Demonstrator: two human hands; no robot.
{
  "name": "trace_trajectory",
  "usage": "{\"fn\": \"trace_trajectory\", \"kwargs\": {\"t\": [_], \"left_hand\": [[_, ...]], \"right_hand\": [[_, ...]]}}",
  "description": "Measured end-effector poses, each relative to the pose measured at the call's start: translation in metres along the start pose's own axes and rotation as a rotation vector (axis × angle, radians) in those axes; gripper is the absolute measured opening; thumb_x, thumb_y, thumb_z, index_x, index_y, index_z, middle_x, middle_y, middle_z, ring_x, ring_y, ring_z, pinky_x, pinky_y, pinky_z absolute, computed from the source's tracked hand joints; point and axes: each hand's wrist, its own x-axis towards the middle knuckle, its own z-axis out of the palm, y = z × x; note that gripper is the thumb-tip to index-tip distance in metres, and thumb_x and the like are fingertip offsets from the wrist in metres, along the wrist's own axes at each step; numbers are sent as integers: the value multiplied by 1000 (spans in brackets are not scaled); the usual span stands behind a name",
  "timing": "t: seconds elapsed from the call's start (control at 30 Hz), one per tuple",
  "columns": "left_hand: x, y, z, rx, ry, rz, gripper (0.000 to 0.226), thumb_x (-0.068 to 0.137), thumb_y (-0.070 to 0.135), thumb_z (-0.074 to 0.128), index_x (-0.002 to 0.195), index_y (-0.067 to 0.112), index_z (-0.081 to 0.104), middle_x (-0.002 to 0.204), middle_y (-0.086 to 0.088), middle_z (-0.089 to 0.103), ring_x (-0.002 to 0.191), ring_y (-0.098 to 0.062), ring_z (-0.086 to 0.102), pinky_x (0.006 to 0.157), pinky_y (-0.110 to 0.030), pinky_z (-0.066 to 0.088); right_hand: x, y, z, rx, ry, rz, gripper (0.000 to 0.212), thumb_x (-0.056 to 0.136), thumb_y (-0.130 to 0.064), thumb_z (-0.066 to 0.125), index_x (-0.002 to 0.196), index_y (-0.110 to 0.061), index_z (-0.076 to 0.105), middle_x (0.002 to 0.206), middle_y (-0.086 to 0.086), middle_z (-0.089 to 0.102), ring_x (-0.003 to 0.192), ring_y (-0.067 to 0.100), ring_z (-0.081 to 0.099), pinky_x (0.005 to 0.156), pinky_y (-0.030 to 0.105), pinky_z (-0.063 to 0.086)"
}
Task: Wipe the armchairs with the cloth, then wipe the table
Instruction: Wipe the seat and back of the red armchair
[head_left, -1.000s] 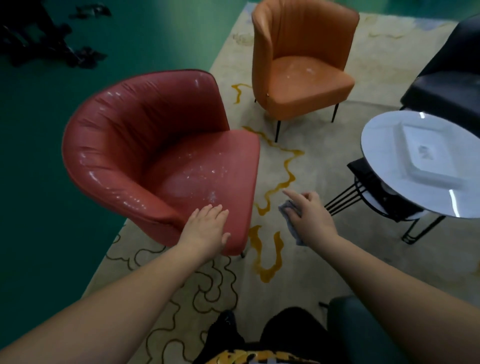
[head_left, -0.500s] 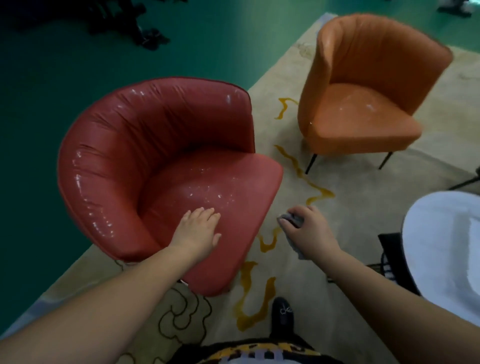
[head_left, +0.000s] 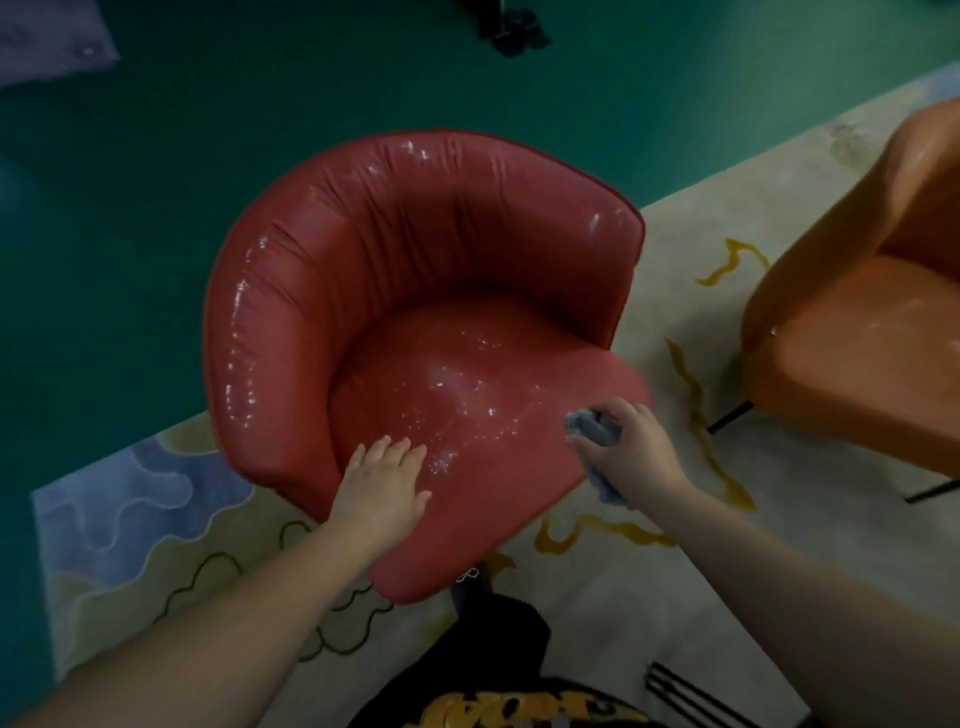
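Patterned rug (head_left: 675, 587) under glossy, white-speckled red armchair (head_left: 415, 322)

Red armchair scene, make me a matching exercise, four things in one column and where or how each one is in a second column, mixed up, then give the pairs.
Things:
1. left hand
2. cloth
3. orange armchair
4. white specks

Places or states:
A. standing at the right edge of the view
B. flat on the front of the red armchair seat
C. bunched in the right hand
D. scattered across the middle of the red seat

Pairs: 1-B, 2-C, 3-A, 4-D
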Motion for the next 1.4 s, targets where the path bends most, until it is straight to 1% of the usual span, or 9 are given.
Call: {"fn": "trace_trajectory", "kwargs": {"t": [0.33, 0.5, 0.67, 0.83, 1.03, 1.1, 1.2, 1.3, 1.4], "left_hand": [[88, 3, -10, -139, 16, -175, 66, 96, 47, 40, 152, 24, 13, 160, 1, 11, 147, -20, 5, 119, -42, 5], [119, 7, 1, -207, 64, -300, 67, 95, 47, 42, 152, 25, 15, 160, 2, 12, 147, -19, 6, 119, -42, 7], [137, 21, 40, -348, 102, -524, 67, 95, 44, 46, 152, 23, 18, 159, 1, 15, 146, -19, 10, 119, -42, 12], [127, 38, 102, -525, 146, -775, 68, 92, 44, 50, 150, 23, 23, 159, 2, 17, 145, -19, 14, 117, -42, 18], [100, 37, 188, -616, 191, -913, 74, 87, 47, 58, 149, 25, 25, 158, 5, 18, 145, -17, 10, 118, -38, 14], [91, 31, 216, -604, 202, -931, 77, 85, 49, 59, 150, 27, 24, 158, 7, 16, 146, -16, 8, 119, -39, 12], [78, 24, 255, -590, 232, -947, 81, 82, 53, 62, 149, 28, 25, 158, 8, 18, 146, -16, 10, 118, -39, 14], [68, 19, 287, -598, 268, -963, 84, 77, 54, 66, 148, 29, 28, 157, 7, 20, 145, -16, 13, 118, -39, 15], [62, 13, 311, -609, 275, -969, 87, 75, 57, 65, 148, 29, 26, 158, 8, 17, 145, -15, 13, 119, -39, 15]], "right_hand": [[116, 8, -16, -137, -68, -81, 39, 86, -31, 64, 125, -29, 57, 109, 0, 51, 105, 18, 53, 88, 34, 50], [175, 26, -1, -155, -198, -94, 48, 86, -30, 64, 133, -29, 51, 123, 5, 54, 107, 16, 52, 88, 20, 34], [226, 37, 23, -173, -343, -229, 53, 83, -28, 69, 133, -24, 50, 124, -4, 56, 114, 10, 52, 90, 14, 33], [248, 45, 69, -36, -502, -300, 26, 81, -22, 72, 92, -42, 59, 82, -29, 58, 79, -26, 52, 53, -7, 35], [243, 65, 168, 62, -622, -328, 36, 85, -20, 71, 118, -30, 61, 90, -25, 59, 70, -25, 55, 42, -1, 37], [236, 70, 204, 55, -660, -389, 34, 86, -23, 70, 117, -32, 61, 98, -22, 62, 78, -21, 57, 48, -2, 40], [221, 79, 260, 29, -686, -522, 32, 86, -24, 69, 114, -38, 61, 111, -22, 60, 99, -11, 56, 74, -2, 43], [207, 87, 311, -15, -648, -703, 33, 86, -21, 69, 118, -28, 63, 110, -24, 56, 108, -1, 52, 95, 7, 33], [200, 96, 348, -197, -600, -928, 40, 85, -25, 69, 124, -19, 62, 120, -6, 56, 110, 15, 46, 104, 13, 24]]}}
